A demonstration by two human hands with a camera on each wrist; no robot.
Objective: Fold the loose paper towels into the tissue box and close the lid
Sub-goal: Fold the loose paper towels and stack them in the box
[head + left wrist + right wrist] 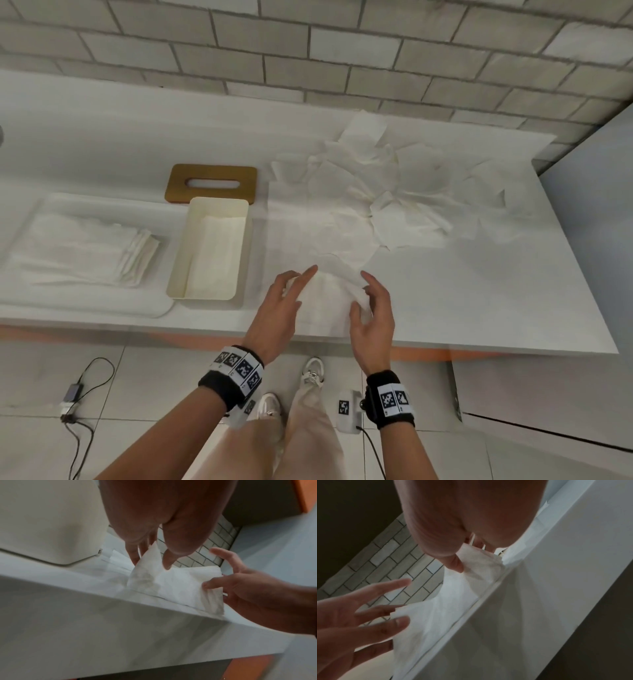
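White counter (479, 291), open tissue box (178, 260) lengthwise front-to-back, lid (211, 171) crosswise behind

lid (210, 184) behind box (178, 274), loose towels (394, 185) to its right.

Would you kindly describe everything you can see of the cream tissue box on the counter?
The cream rectangular tissue box looks like smooth plastic with rounded corners. It stands upright and open on the white counter, its long side running away from the person. A few flat white paper towels lie inside. Its brown wooden lid with an oval slot lies flat behind it, the box's far end overlapping the lid's near edge. Neither hand touches it.
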